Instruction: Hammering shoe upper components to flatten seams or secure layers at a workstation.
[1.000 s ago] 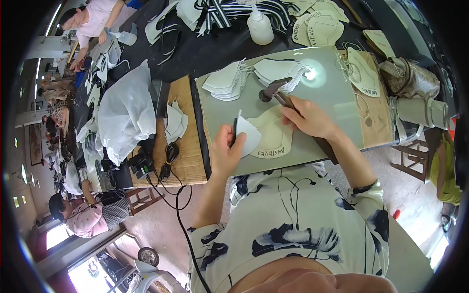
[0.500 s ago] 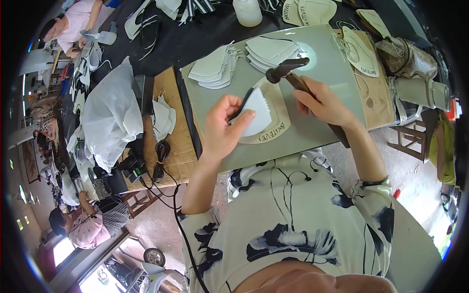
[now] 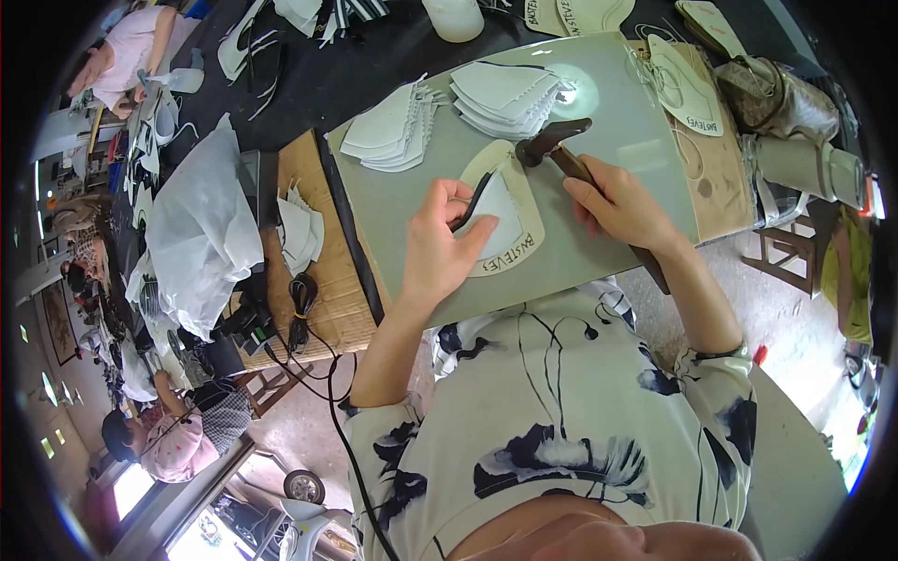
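Observation:
My left hand (image 3: 441, 241) pinches a white cut shoe-upper piece (image 3: 502, 222) with a black strip along its left edge. The piece lies over a cream template (image 3: 531, 210) with dark lettering, whose rim shows around it. My right hand (image 3: 619, 201) is wrapped around the wooden handle of a hammer (image 3: 554, 142). Its dark metal head is close to the template's top right edge, and the handle end points down past my wrist. Beyond my hands, two fanned stacks of white pieces, a left stack (image 3: 391, 131) and a right stack (image 3: 505, 98), lie on the grey-green board (image 3: 622, 122).
Left of the board are a translucent plastic bag (image 3: 206, 224), more white pieces (image 3: 299, 232) on cardboard and a bundled black cable (image 3: 301, 294). A white container (image 3: 454, 17) stands at the back. Templates (image 3: 686, 89) and a jar (image 3: 809, 170) sit right. Other people work at far left.
My left hand has lowered the white piece onto the template, where it was tilted above it before. The hammer remains in my right hand, barely moved. The whole view has shifted slightly.

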Tool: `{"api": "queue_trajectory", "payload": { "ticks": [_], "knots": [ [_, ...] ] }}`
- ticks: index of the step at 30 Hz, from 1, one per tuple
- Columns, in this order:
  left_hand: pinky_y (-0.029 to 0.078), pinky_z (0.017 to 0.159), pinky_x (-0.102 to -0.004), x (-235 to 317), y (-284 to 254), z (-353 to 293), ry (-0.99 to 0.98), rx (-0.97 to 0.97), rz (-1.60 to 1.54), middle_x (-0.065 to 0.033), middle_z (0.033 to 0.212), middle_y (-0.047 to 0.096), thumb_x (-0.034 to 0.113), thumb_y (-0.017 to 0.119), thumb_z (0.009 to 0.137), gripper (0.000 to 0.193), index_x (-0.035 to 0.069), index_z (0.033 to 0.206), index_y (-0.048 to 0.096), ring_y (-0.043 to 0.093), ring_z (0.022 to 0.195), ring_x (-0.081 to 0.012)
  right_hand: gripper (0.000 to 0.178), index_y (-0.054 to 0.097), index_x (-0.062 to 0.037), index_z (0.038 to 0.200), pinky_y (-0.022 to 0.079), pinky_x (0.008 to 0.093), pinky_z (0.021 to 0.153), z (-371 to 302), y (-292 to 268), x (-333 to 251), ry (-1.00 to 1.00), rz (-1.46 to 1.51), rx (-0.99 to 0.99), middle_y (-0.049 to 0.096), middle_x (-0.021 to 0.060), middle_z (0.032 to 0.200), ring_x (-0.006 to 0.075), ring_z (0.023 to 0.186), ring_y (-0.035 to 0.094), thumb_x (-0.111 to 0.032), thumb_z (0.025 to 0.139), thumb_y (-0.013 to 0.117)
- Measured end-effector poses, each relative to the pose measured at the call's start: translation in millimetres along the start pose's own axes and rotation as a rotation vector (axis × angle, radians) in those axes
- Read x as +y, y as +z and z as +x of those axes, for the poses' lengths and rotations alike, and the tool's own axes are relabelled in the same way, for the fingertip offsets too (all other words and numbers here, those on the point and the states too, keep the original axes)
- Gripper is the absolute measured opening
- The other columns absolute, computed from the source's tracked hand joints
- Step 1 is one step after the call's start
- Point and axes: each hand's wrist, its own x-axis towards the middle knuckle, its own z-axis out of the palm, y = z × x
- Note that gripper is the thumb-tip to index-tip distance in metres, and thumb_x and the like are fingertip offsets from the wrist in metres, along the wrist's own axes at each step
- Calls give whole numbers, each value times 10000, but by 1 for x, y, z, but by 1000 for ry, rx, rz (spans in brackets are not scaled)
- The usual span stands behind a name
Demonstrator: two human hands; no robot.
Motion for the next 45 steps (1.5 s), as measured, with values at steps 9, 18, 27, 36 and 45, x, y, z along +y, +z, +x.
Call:
{"api": "queue_trajectory", "payload": {
  "ticks": [9,18,27,36,45],
  "knots": [
    [495,653,-308,-3,1,5,49,-2,71,-147,751,689,90,747,778,381,5,1054,500,653,658,-212,223,506,14,1068,462,225,500,7,24,-6,7,352,-139,680,78,876,109,729,664,-201,1045,455],
    [511,657,-357,2,5,-1,97,30,226,-166,790,682,87,735,785,393,4,1080,489,687,709,-281,204,513,24,1062,465,223,513,9,32,-13,-118,329,-58,706,85,931,97,720,657,-168,1040,450],
    [525,658,-375,12,23,-9,171,88,629,-173,874,687,144,752,797,406,23,1098,508,679,700,-302,192,510,35,944,511,300,621,10,43,-15,-159,132,23,702,102,835,141,638,635,-139,1019,479],
    [501,620,-266,8,3,13,85,114,167,-105,828,701,59,735,806,397,-22,1129,517,629,654,-131,184,528,32,1027,512,261,601,11,39,-14,-130,181,8,719,82,929,102,676,634,-141,1025,467],
    [508,624,-249,-1,9,15,52,146,143,-96,815,716,44,729,808,348,-15,1090,532,640,659,-112,253,523,31,959,512,261,545,9,44,-10,-81,310,32,709,79,876,117,650,633,-207,1031,482]
  ]
}}
